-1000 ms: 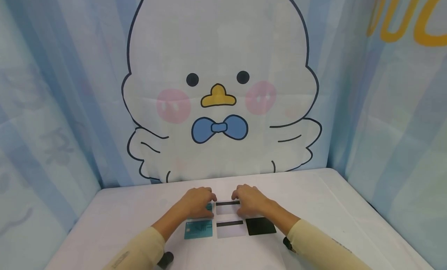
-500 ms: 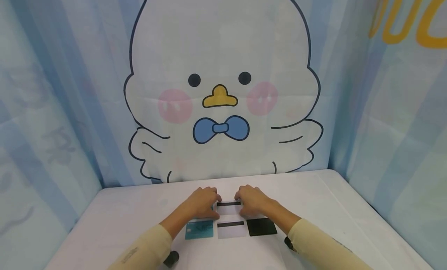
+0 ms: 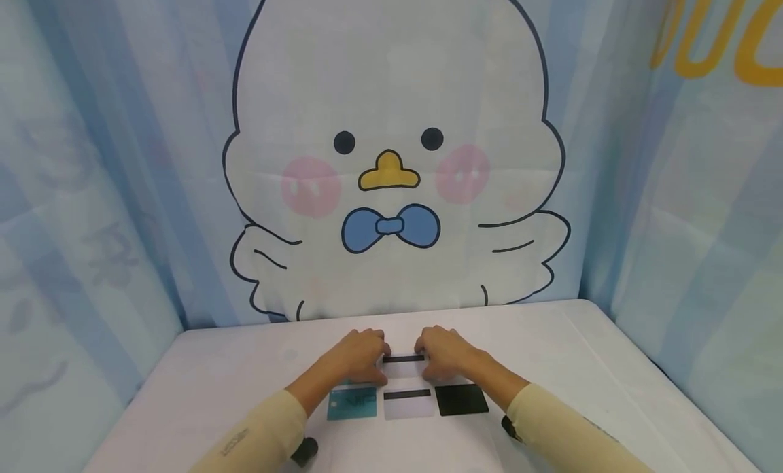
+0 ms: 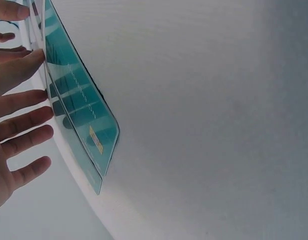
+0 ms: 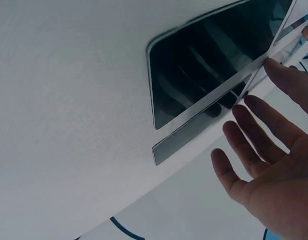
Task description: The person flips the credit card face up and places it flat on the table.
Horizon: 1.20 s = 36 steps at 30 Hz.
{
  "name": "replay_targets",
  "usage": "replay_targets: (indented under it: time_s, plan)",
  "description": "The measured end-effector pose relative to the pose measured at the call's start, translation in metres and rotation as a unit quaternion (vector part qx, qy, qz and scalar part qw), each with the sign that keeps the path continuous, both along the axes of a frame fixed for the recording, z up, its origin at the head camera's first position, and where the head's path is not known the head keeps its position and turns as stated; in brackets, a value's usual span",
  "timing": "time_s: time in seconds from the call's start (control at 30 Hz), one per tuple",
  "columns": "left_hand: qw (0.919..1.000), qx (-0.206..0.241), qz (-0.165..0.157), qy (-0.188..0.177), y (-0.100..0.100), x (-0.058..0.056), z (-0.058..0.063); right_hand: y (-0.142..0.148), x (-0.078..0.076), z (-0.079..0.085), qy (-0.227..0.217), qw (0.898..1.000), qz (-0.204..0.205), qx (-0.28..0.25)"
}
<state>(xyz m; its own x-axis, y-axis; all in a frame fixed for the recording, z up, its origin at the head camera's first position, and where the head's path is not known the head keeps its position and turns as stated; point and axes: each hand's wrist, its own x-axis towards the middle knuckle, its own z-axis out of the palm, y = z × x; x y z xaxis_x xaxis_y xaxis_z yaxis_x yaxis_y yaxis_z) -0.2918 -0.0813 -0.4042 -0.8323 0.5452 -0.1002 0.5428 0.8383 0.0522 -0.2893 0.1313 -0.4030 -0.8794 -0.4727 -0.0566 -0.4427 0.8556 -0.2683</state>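
Cards lie in two rows on the white table. In the far row's middle is a white card with a dark stripe (image 3: 404, 370). My left hand (image 3: 362, 357) reaches to its left edge, thumb and fingers apart, over a far teal card (image 4: 85, 161). At the right edge is my right hand (image 3: 445, 355), its fingers spread over a far black card (image 5: 189, 136) with thumb and fingertips near the card edges. The hands hide most of both outer far cards. Nearer me lie another teal card (image 3: 351, 404), a striped white card (image 3: 408, 406) and a black card (image 3: 461, 399).
The white tabletop (image 3: 538, 351) reaches back to a curtain (image 3: 391, 283) printed with a cartoon bird. Striped blue curtains (image 3: 679, 269) stand at both sides. Dark rounded devices (image 3: 304, 451) show beside the sleeves.
My left hand has shifted slightly right, from over the far teal card toward the middle white card. The right hand has barely moved against the cards. The head view has shifted a little.
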Motion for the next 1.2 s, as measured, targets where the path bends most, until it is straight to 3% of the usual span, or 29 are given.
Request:
replay_targets:
  time_s: [0.33, 1.2]
  plan:
    - [1.0000, -0.004, 0.006, -0.004, 0.0022, -0.0019, -0.0010, 0.0024, -0.0002, -0.0005, -0.014, 1.000, 0.001, -0.018]
    - [0.9996, -0.017, -0.015, 0.015, 0.0081, -0.0061, -0.0004, 0.0051, -0.0019, -0.0044, 0.031, 0.999, 0.020, -0.003]
